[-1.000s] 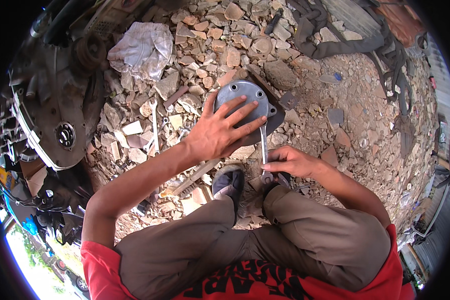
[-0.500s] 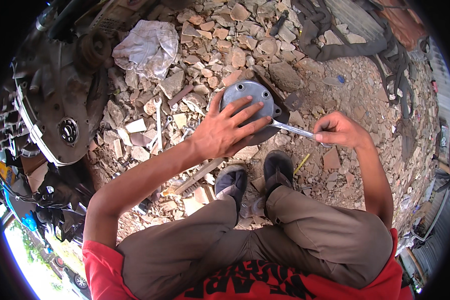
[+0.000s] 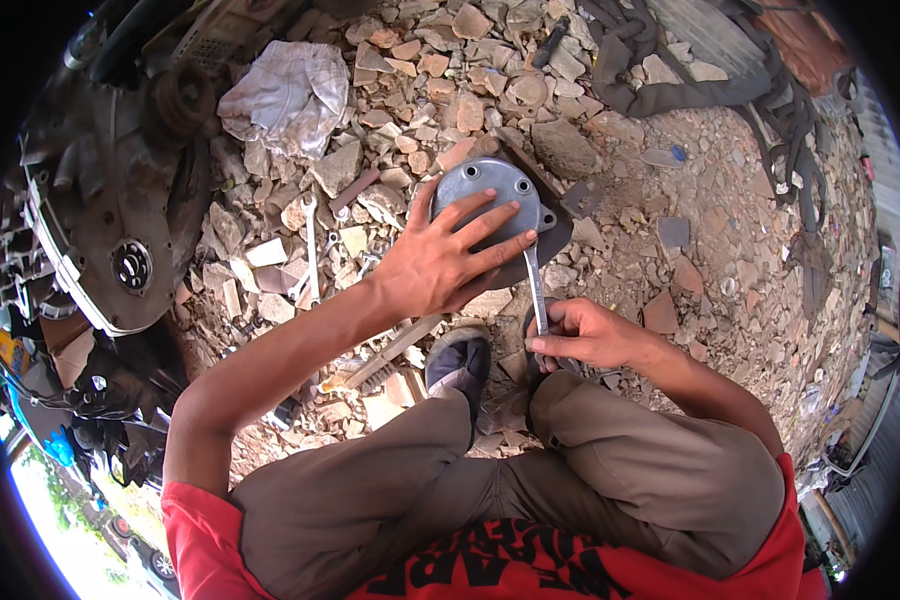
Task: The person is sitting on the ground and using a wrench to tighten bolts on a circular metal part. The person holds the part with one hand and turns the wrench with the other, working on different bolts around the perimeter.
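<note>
A round grey metal cover (image 3: 457,190) with bolt holes rests on a dark part (image 3: 560,236) over the rubble. My left hand (image 3: 430,265) lies across the cover, its fingers spread and pressing flat on the top and its thumb near the left edge. In my right hand (image 3: 575,335) is the lower end of a silver wrench (image 3: 536,285), pinched between thumb and fingers. The wrench's upper end meets the cover's lower right edge, beside my left fingertips; just what it fits onto there is hidden.
More wrenches (image 3: 312,240) lie on broken stones left of my hands. A large engine block (image 3: 100,210) stands at the left, a whitish cloth (image 3: 288,95) near it. Dark straps (image 3: 695,98) lie far right. My shoes (image 3: 458,362) are just below the work.
My right hand has swung the wrench's free end from the right down toward my knees. My left hand stays on the cover.
</note>
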### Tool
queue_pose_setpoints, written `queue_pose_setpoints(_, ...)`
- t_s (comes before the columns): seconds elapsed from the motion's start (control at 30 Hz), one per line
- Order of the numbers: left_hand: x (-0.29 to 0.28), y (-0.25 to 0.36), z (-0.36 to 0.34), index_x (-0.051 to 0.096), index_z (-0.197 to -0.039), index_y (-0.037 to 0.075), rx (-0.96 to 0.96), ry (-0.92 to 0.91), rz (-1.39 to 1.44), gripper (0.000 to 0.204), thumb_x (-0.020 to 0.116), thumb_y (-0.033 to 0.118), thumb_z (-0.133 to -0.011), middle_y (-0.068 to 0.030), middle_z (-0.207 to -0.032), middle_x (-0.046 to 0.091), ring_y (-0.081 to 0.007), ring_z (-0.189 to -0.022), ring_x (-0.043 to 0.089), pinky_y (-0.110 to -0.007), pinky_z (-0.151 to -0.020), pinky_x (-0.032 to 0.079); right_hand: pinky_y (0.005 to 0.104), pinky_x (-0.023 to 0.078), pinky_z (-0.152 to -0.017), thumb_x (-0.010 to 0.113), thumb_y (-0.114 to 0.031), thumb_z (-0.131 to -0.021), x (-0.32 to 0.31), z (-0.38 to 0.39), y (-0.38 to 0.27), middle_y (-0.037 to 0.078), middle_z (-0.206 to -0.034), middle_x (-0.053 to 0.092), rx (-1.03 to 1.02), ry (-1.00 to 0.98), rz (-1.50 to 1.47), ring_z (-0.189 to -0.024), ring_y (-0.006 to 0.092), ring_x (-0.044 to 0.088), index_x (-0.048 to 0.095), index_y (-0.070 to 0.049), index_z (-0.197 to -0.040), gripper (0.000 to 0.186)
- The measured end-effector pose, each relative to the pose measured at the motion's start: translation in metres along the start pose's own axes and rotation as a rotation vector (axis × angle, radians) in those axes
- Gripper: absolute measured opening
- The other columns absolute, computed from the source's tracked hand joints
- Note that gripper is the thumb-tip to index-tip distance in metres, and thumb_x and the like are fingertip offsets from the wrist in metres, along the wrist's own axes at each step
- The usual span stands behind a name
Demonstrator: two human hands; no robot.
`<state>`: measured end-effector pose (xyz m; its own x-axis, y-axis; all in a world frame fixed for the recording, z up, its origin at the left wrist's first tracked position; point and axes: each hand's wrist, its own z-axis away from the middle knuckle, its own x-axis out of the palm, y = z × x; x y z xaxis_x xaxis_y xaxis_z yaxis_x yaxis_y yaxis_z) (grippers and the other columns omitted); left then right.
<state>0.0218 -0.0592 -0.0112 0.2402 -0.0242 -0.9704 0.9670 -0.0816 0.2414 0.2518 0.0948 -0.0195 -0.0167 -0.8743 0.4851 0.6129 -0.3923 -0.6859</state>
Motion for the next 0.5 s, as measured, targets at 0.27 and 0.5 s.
queue_pose_setpoints(0.27, -0.004, 0.003, -0.002, 0.038, -0.153, 0.039, 0.001, -0.01, -0.003, 0.074, 0.07, 0.044, -0.087, -0.0025, -0.156, 0.038, -0.0285, -0.145, 0.035, -0.068, -0.117, 0.021, 0.0247, 0.048, -0.062, 0.063, -0.032, -0.101, -0.027, -0.007, -0.006, -0.002, -0.078, 0.065, 0.132, -0.09, 0.234, -0.071, 0.0057, 0.061, 0.067, -0.003, -0.097, 0.03)
queue_pose_setpoints(0.5, 0.0, 0.002, 0.0, 0.037, -0.153, 0.037, 0.01, 0.0, -0.008, 0.071, 0.068, 0.042, -0.089, -0.0034, -0.155, 0.038, -0.0295, -0.144, 0.035, -0.07, -0.116, 0.02, 0.0244, 0.044, -0.063, 0.07, -0.024, -0.097, -0.092, 0.035, -0.08, -0.002, -0.074, 0.063, 0.118, 0.043, 0.579, -0.07, 0.0058, 0.056, 0.071, -0.001, -0.093, 0.023)
